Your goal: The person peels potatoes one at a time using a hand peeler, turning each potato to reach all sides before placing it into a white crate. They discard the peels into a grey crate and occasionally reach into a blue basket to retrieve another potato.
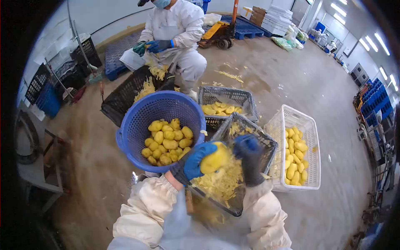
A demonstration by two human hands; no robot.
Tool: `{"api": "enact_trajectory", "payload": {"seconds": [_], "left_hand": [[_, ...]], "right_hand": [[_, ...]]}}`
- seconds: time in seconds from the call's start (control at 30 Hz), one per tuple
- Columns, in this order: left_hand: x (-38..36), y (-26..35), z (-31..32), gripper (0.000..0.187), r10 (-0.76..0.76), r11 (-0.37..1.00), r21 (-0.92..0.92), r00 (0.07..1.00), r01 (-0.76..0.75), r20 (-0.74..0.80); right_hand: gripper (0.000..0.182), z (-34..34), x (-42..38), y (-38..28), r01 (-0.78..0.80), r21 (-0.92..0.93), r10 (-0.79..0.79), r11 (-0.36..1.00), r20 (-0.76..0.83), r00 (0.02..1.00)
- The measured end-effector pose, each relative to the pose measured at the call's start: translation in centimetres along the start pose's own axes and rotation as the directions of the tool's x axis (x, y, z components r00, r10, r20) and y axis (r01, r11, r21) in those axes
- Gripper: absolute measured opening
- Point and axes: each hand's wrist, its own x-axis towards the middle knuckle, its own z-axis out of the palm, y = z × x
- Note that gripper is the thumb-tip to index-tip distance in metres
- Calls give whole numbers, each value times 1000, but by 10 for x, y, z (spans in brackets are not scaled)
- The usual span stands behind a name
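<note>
A partly peeled potato (pixel 215 158) is held in my left hand (pixel 196 161), which wears a blue-palmed glove. My right hand (pixel 249 156), gloved in blue and grey, is just to the right of the potato and smeared by motion; what it holds cannot be made out. Below both hands is a dark crate (pixel 270 155) filled with yellow peelings (pixel 223 181). On the left, a blue round basket (pixel 128 143) contains many potatoes (pixel 170 143). To the right stands a white crate (pixel 313 166) with smooth peeled potatoes (pixel 295 156).
Across from me a person in white (pixel 177 25) sits with gloved hands over another black crate (pixel 121 93) of peelings. A grey crate (pixel 246 98) holds more peeled potatoes. Peel scraps (pixel 230 76) lie on the wet floor. A pallet jack (pixel 218 33) stands behind.
</note>
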Motion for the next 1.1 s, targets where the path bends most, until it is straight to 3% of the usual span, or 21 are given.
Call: {"api": "enact_trajectory", "payload": {"seconds": [0.03, 0.13, 0.17, 0.2, 0.23, 0.3, 0.37, 0.4, 0.43, 0.47, 0.57, 0.63, 0.67, 0.7, 0.77, 0.8, 0.83, 0.9, 0.93, 1.0, 1.1], "left_hand": [[2, -6, -1, 53, -9, 1000, -13, 1000, 9, -2], [25, -15, -25, 45, 13, 995, -100, 1000, -11, 25], [33, -16, -27, 45, 11, 993, -114, 1000, -8, 26], [41, -16, -28, 39, 5, 973, -231, 1000, -3, 6], [46, -15, -29, 36, -4, 940, -341, 1000, -1, -14], [43, -16, -34, 34, -32, 976, -211, 997, 46, 69], [40, -28, -37, 40, 159, 921, 353, 987, -162, 38], [32, -24, -29, 41, -11, 999, 32, 999, 9, 40], [29, -24, -28, 41, -13, 1000, 27, 999, 12, 34], [26, -21, -28, 43, 11, 1000, 7, 999, -12, 34], [31, -22, -41, 50, 170, 980, -99, 985, -171, -19], [34, -19, -51, 54, 34, 897, -442, 989, 34, 144], [8, -8, 0, 48, 196, 981, 43, 943, -192, -268], [13, -11, -11, 48, 197, 980, 43, 943, -193, -269], [28, -20, -43, 45, -55, 905, -404, 977, 136, 206], [23, -25, -38, 42, -40, 954, -295, 997, 56, 59], [21, -23, -30, 42, -41, 954, -295, 997, 56, 59], [18, -16, -16, 41, -44, 976, -195, 969, 93, 243], [22, -18, -27, 40, -61, 946, -303, 981, 116, 184], [31, -14, -39, 42, -21, 913, -403, 994, 64, 110], [20, -12, -33, 45, -45, 909, -416, 999, 28, -30]], "right_hand": [[10, -20, 14, 0, 14, -15, -16, 1000, -140, 990], [11, -40, 20, 5, -46, 52, 54, 998, -166, 985], [14, -18, 3, -8, -29, -2, 29, 1000, -117, 993], [16, -10, -9, 4, -31, -31, 34, 999, 101, 994], [13, 13, -23, -7, 267, -365, -167, 892, 284, 944], [17, 20, -28, 10, 332, -493, -170, 804, 344, 924], [10, 5, -3, 24, 178, -86, -180, 980, -17, 983], [10, -11, 12, -3, 272, -401, -345, 875, -122, 931], [11, -31, 24, 4, 63, -151, -104, 987, -281, 954], [11, -35, 22, 1, 17, -79, -38, 997, -265, 964], [16, -9, -4, 7, -135, 85, 138, 987, -23, 990], [18, 22, -29, 5, -123, 23, 111, 992, 291, 950], [16, 25, -31, 9, -35, -62, 55, 997, 356, 933], [14, 26, -32, 14, 59, -140, 6, 988, 424, 906], [13, 7, -6, 13, -197, 45, 184, 979, 206, 961], [15, -2, 8, 20, -101, 170, 107, 980, -25, 994], [15, -17, 19, 26, -101, 170, 107, 980, -26, 994], [14, -26, 30, 15, -63, 298, 112, 953, -149, 982], [14, -22, 21, 14, -36, 125, 52, 991, -122, 991], [17, 7, -11, 11, -93, 188, 64, 978, 157, 986], [12, 32, -34, 16, 121, -310, -1, 943, 360, 933]]}}
